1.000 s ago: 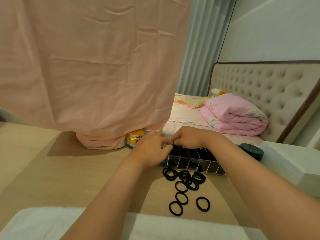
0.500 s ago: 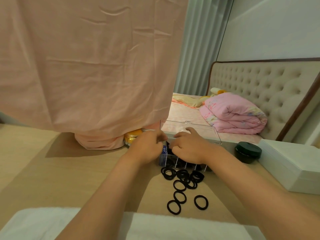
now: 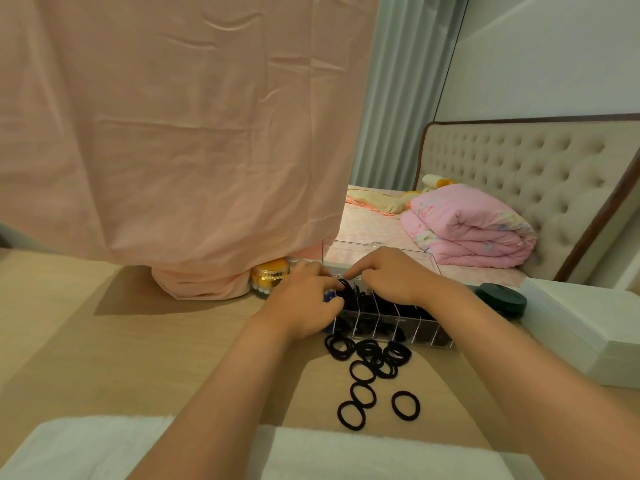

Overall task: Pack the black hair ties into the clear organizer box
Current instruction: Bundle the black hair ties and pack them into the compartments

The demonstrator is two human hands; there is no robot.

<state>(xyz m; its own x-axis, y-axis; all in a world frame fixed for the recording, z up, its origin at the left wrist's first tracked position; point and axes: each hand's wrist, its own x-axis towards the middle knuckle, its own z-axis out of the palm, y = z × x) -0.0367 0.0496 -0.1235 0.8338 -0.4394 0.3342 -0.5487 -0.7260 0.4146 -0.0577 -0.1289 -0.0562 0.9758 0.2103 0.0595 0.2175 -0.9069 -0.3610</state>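
Both hands pinch one hair tie [image 3: 344,284] upright over the box's [image 3: 391,323] left slot, left hand [image 3: 304,306] nearer, right hand [image 3: 394,277] alongside.

Bedroom corner in soft, warm indoor light.
A large peach-pink hanging cloth [image 3: 166,126] fills the left; pale grey-green pleated curtains [image 3: 401,91] hang beside a plain white wall [image 3: 554,53], above a beige button-tufted headboard [image 3: 526,168] and a light wooden tabletop [image 3: 104,341].

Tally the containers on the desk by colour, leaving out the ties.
Clear organizer box: 1
Gold jar: 1
Dark green tin: 1
White box: 1
Total: 4
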